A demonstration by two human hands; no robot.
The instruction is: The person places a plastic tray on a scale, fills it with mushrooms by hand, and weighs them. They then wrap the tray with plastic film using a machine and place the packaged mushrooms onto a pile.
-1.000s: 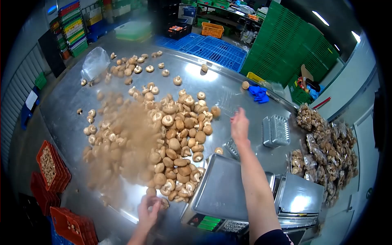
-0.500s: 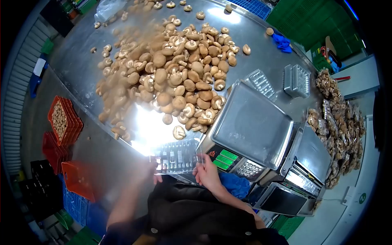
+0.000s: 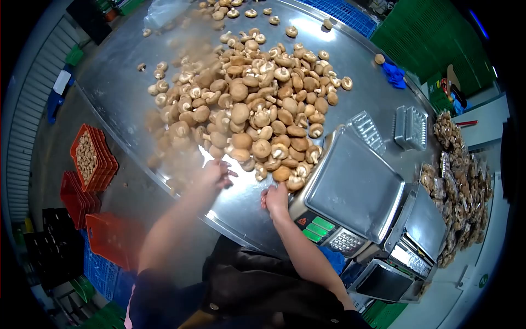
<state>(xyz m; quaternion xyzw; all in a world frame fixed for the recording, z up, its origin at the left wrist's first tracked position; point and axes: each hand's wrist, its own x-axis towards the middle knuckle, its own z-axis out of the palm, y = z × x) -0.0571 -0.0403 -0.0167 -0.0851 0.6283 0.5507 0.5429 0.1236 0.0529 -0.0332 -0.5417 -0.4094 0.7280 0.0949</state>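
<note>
A large heap of brown shiitake mushrooms (image 3: 252, 109) covers the middle of the metal table (image 3: 118, 104). At the heap's near edge is my left hand (image 3: 218, 174), its fingers stretched apart with nothing seen in them. My right hand (image 3: 275, 198) is at the front right of the heap, close to the scale, against the nearest mushrooms. Its fingers are curled, and what they may hold is hidden. No clear plastic tray can be made out between my hands. The left side of the view is blurred.
A weighing scale (image 3: 356, 183) with a metal pan stands right of the heap. Behind it are clear plastic trays (image 3: 411, 127) and a blue glove (image 3: 393, 75). Bagged mushrooms (image 3: 460, 192) are piled far right. Red crates (image 3: 94, 159) stand on the floor at left.
Both hands have moved forward from the table's near edge to the heap. The clear plastic tray they held is no longer seen in them. The view has shifted slightly.
</note>
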